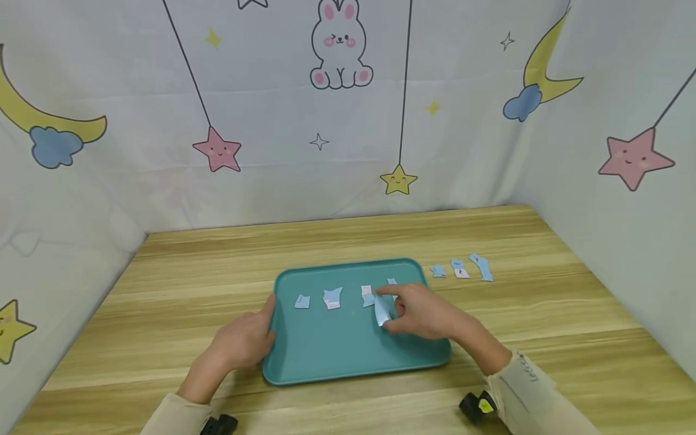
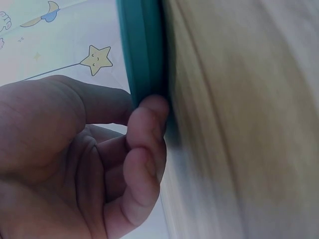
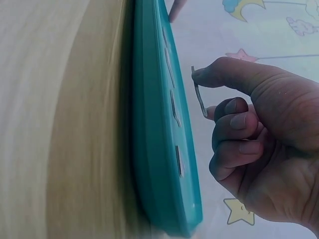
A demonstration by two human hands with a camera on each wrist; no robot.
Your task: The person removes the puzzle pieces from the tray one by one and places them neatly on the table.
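Over the right half of a teal tray (image 1: 326, 347), my right hand (image 1: 424, 311) pinches a light-blue paper piece (image 1: 382, 310) between thumb and index finger. The right wrist view shows that thin piece (image 3: 199, 92) edge-on, raised off the tray, the other fingers curled. My left hand (image 1: 241, 341) holds the tray's left edge, thumb and fingertips meeting at the rim (image 2: 142, 55). Several paper pieces lie in a row on the tray: a blue one (image 1: 302, 301), a blue-and-white one (image 1: 332, 298), a pink-and-blue one (image 1: 368, 296) and one (image 1: 391, 281) partly behind my right hand.
Right of the tray, three more pieces lie on the wooden table (image 1: 190, 266): a small blue one (image 1: 438, 271), a blue-and-pink one (image 1: 459, 269) and a long blue one (image 1: 482, 267). A white printed curtain (image 1: 272, 199) hangs behind the table and along its sides.
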